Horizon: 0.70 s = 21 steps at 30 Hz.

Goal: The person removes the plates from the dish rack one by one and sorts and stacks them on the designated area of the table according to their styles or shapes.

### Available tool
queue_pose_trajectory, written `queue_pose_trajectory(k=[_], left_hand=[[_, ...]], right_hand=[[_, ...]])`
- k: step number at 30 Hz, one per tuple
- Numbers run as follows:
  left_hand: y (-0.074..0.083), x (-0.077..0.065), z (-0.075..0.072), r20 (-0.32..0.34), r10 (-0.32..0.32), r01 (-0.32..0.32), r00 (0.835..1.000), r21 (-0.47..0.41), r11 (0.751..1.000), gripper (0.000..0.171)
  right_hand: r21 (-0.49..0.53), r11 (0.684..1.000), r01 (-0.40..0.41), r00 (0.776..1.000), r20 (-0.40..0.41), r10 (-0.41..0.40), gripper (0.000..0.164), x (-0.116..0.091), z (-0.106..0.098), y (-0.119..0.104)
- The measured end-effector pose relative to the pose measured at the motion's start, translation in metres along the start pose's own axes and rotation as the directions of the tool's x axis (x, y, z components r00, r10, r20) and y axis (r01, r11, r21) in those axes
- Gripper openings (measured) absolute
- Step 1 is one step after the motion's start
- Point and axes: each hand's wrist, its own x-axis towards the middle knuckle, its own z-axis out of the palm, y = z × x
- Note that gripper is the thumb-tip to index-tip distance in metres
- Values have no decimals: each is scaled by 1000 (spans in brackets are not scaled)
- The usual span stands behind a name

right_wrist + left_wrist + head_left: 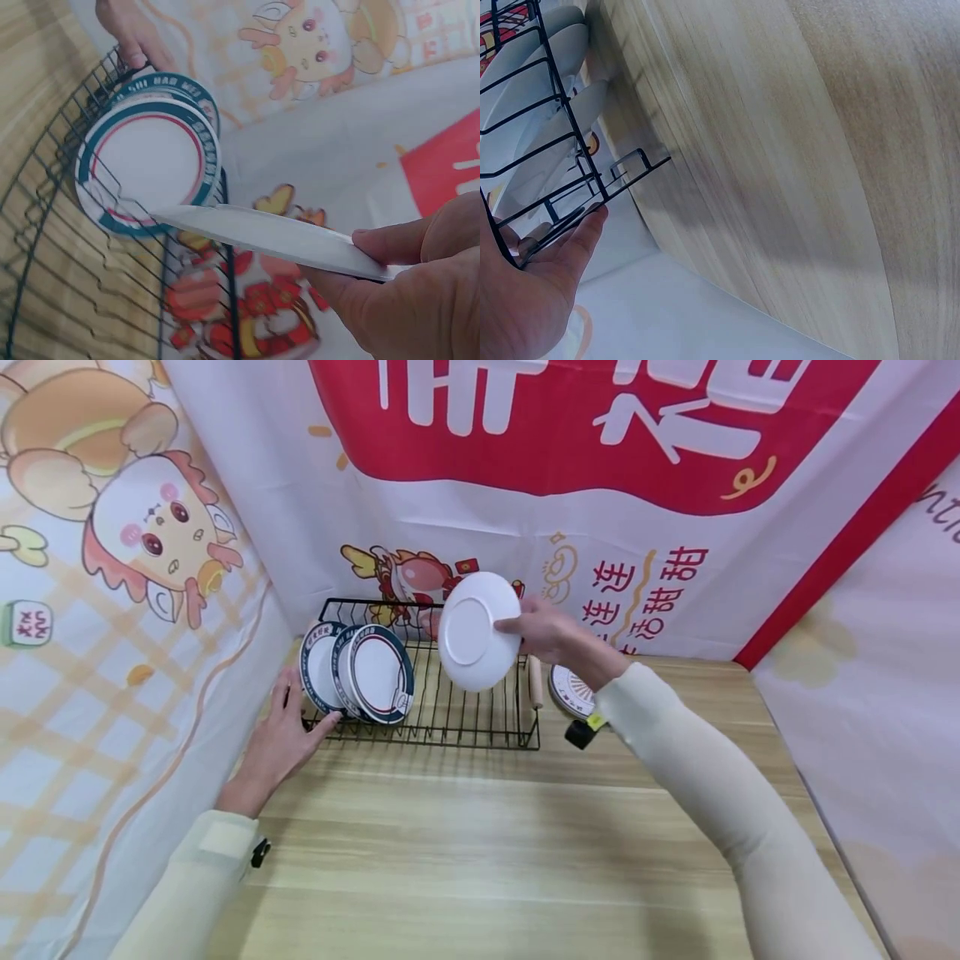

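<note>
My right hand (546, 631) pinches a white plate (468, 635) by its right rim, thumb on its underside. The plate is tilted on edge above the black wire dish rack (465, 737), its foot ring facing my head. From the right wrist it shows nearly edge-on. At the rack's left end my left hand (281, 743) grips the wire frame, with the thumb at the front corner and the other fingers round the side. Right beside it, several plates with dark green rims (378, 677) lean upright in the rack.
A plate with a patterned face (572, 689) lies right of the rack, partly behind my right wrist. The rack has a wooden handle (536, 682) at its right end. Printed cloth walls (420, 510) close in the wooden table (450, 843) at back and sides.
</note>
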Motion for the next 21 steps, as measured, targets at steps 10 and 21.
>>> queue_pose_trajectory(k=[10,21], left_hand=[[1,0,0,5,-2,2,1000,-3,1000,107],[3,1,-2,14,-6,6,1000,-8,1000,107]], right_hand=[[-380,921,87,982,-123,-144,38,-52,-66,-11],[-807,577,124,882,-177,-436,37,-84,-124,27]])
